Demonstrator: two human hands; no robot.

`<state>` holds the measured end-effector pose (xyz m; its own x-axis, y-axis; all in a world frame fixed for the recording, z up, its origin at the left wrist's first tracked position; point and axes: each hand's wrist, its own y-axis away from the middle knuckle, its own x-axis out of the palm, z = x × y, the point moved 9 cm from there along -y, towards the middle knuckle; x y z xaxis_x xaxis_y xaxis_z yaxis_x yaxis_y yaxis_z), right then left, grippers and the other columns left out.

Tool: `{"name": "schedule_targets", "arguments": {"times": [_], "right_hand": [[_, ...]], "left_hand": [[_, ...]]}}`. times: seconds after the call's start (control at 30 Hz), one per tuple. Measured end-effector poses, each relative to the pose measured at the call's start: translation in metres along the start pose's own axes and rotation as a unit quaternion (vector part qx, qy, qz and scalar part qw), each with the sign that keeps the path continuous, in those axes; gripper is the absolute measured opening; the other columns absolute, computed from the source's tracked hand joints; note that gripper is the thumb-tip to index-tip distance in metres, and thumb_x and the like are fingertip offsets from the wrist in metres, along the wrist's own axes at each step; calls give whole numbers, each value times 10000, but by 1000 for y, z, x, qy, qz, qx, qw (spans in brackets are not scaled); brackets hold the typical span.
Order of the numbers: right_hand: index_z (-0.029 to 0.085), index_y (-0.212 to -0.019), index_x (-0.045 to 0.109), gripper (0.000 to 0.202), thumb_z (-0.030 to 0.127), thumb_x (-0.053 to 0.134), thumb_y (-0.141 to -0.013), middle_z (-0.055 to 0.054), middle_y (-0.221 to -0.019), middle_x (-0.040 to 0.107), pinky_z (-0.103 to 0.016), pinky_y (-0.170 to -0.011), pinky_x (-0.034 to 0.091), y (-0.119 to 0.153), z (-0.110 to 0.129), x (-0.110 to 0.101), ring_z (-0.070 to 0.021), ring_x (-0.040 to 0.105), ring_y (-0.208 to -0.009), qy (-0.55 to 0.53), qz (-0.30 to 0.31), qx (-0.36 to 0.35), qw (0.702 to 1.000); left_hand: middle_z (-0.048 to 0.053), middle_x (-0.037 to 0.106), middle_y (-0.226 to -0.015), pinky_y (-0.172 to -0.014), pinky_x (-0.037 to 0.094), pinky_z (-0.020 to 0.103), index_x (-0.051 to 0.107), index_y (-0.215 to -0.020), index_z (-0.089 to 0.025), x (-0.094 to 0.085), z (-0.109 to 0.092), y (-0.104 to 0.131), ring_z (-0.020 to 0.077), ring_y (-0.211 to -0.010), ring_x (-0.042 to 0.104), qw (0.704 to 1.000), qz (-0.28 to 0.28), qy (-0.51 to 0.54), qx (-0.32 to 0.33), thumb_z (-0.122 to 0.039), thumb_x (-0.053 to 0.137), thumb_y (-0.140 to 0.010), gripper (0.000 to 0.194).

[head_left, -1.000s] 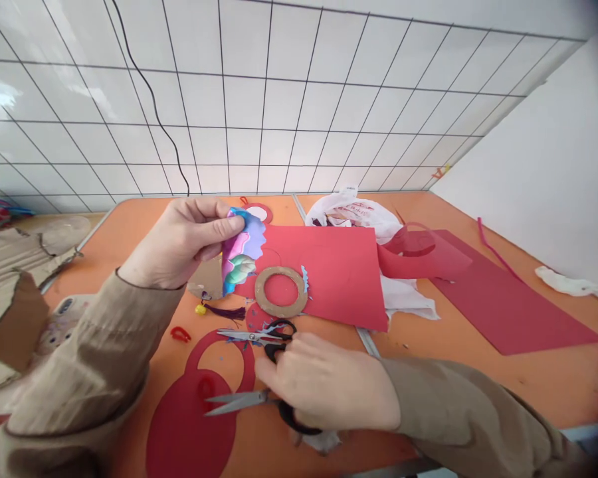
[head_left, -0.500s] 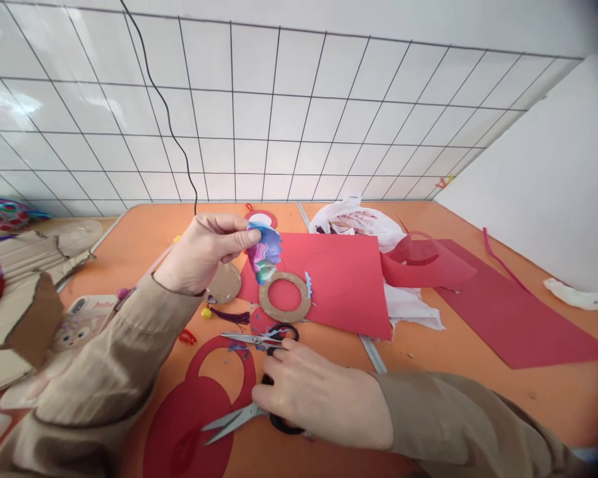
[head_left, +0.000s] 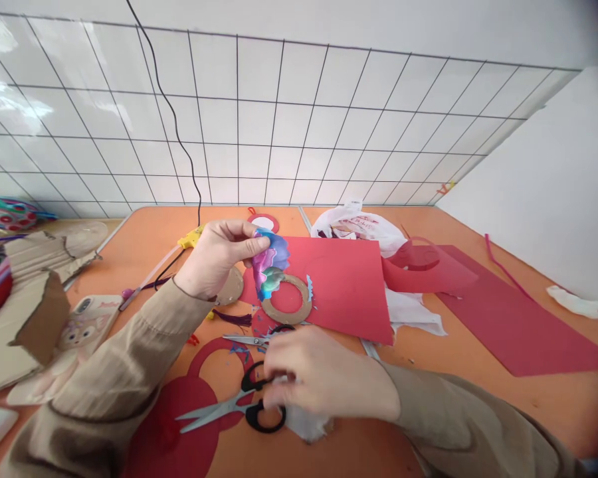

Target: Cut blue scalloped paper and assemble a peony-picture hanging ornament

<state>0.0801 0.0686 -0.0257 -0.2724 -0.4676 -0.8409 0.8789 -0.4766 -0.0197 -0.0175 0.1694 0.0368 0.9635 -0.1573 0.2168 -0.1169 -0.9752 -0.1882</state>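
My left hand is closed in a pinch on a scalloped paper cutout in blue, purple and green. The cutout hangs in front of a cardboard ring. My right hand, slightly blurred, is beside the black handles of a pair of scissors; its fingers are loosely curled and apart. The scissors lie with blades parted over red paper discs. A second, smaller pair of scissors lies just beyond, partly covered by that hand. Under the right hand shows a crumpled white piece.
Red sheets lie behind and at right. A white plastic bag stands at the back. A yellow glue gun, a phone and torn cardboard are on the left. Paper scraps surround the small scissors.
My right hand has let go of the larger scissors, which now lie farther left with both handles showing. The white piece has come into view. My left hand still holds the cutout, turned slightly.
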Motion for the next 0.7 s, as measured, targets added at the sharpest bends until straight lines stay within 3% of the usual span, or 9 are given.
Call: {"name": "schedule_targets", "arguments": {"times": [0.03,0.1,0.17,0.33,0.5,0.6,0.7], "right_hand": [[174,-716,602,271,381,734,-831,9,-689,621,-233,-541,344,0,-12,-20,-110,529,-609,-61,-89,50,993],[174,-735,573,305,416,746,-800,7,-683,603,-247,-569,391,9,-35,-56,-117,515,-598,-151,-265,120,945],[177,-773,575,295,426,735,-780,-13,-728,625,-275,-609,427,14,-46,-75,-147,547,-652,-195,-340,134,910],[164,-789,626,231,386,688,-778,-31,-762,657,-301,-659,493,0,-56,-81,-165,603,-711,-368,-327,91,866],[174,-657,576,211,286,748,-704,21,-639,592,-243,-566,451,0,-72,-85,-109,542,-597,-408,-369,109,828],[173,-711,571,251,355,739,-753,-7,-701,665,-267,-623,515,-6,-75,-73,-132,631,-643,-500,-309,114,801],[181,-752,536,280,402,703,-792,-33,-755,713,-306,-657,555,-11,-75,-60,-162,694,-668,-567,-243,126,777]], "left_hand": [[-7,654,-532,-489,458,228,683,-596,-157,2,-1,1,90,-472,549,1000,-2,-1,4,-232,891,-576,223],[-13,645,-531,-484,461,221,667,-605,-149,6,-3,4,85,-468,546,1000,-3,-9,10,-212,876,-579,220],[-10,647,-556,-499,476,227,654,-620,-145,11,-1,6,90,-485,555,1000,-1,-19,9,-221,860,-592,222],[28,679,-694,-585,499,252,588,-613,-154,17,1,9,123,-621,601,994,1,-106,31,-269,854,-609,290],[0,602,-609,-501,445,227,564,-642,-164,19,-2,8,103,-541,543,983,38,-180,24,-418,806,-693,355],[11,612,-624,-435,429,217,563,-685,-162,22,14,6,103,-498,554,988,70,-138,-24,-492,688,-793,369],[-44,521,-495,-413,402,179,482,-609,-178,15,29,1,70,-432,498,989,21,-142,-30,-307,795,-698,350]]}}
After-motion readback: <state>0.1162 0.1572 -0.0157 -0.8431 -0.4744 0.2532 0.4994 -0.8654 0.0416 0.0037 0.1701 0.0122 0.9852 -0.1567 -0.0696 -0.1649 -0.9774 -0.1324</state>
